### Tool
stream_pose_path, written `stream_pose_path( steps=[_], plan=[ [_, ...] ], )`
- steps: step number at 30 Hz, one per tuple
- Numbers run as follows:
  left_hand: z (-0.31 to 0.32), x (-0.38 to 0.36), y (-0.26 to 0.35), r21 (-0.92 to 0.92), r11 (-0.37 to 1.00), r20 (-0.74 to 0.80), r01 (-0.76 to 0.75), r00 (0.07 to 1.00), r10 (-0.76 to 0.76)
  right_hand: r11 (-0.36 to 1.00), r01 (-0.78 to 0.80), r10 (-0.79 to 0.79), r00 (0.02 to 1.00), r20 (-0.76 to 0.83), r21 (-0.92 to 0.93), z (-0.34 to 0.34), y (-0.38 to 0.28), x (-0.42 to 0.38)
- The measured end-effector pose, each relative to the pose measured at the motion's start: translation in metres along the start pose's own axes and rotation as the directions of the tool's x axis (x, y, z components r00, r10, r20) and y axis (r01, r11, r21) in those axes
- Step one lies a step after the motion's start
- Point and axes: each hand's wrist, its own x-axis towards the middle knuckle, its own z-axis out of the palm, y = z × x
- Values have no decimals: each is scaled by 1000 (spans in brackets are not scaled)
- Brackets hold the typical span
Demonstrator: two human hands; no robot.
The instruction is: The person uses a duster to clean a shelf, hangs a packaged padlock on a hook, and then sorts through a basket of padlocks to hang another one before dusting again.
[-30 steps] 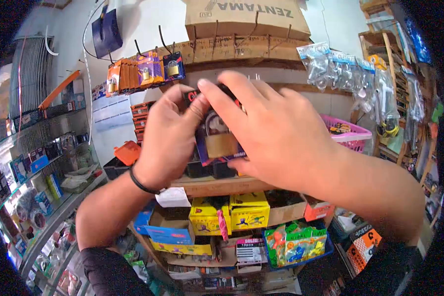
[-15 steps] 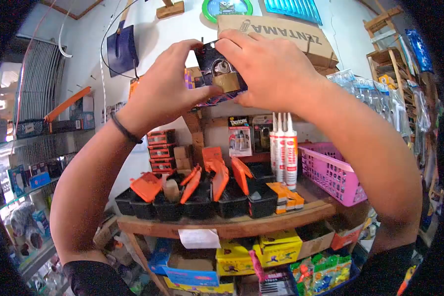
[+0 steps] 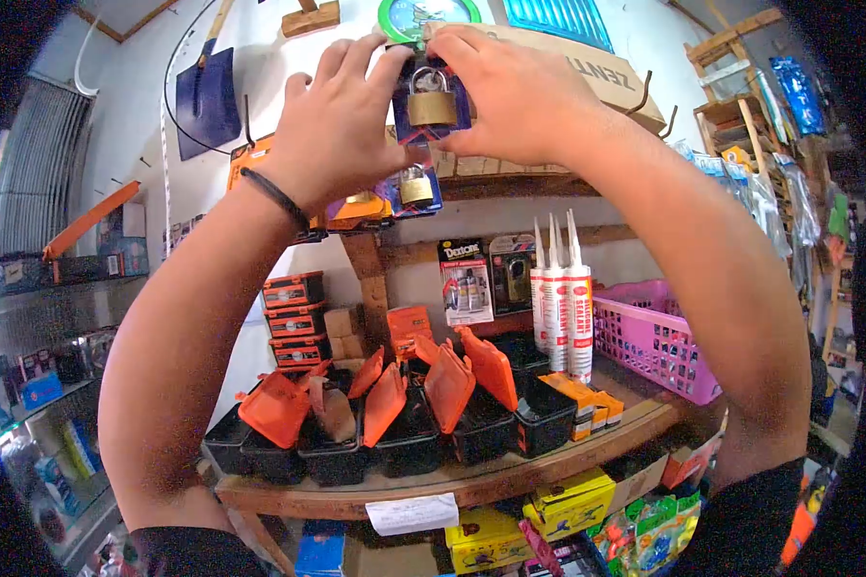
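Note:
A brass padlock (image 3: 432,108) with a silver shackle is fixed to a dark blue card, upright near the top of the view. My left hand (image 3: 342,120) has its fingers closed along the card's left edge. On the opposite edge, my right hand (image 3: 515,91) grips the card with fingers above and thumb below. Just beneath, a second padlock (image 3: 416,187) on a similar card hangs among orange and purple packs, partly hidden by my left hand and wrist.
Metal hooks (image 3: 635,96) jut from the wall beside a cardboard box (image 3: 597,67). Below are a wooden shelf (image 3: 346,495), black bins with orange lids (image 3: 385,404), sealant tubes (image 3: 577,317) and a pink basket (image 3: 664,337).
Both hands and the carded padlock sit slightly higher in view, and the padlock hangs straighter. The second padlock now shows below. The camera view has shifted.

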Motion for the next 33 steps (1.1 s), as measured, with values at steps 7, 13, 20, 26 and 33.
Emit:
stream_pose_path(
  steps=[7, 13, 20, 26, 33],
  plan=[
    [2, 9, 1, -26, 999, -7, -36, 999, 36, 998, -48, 41, 983, 177, 31, -4, 2, 5],
    [-12, 22, 3, -79, 996, 148, -44, 987, 56, 987, -94, 55, 957, 285, 127, -13, 11, 7],
    [-25, 29, 4, -13, 999, 266, -37, 963, 39, 982, -85, 22, 937, 349, 168, -28, 10, 12],
    [-30, 33, 3, -64, 997, 319, -37, 946, 55, 970, -135, 45, 916, 399, 200, -34, 9, 12],
    [-41, 35, 11, -102, 995, 534, -22, 842, 73, 942, -138, -37, 864, 502, 306, -24, 9, 12]
  ],
)
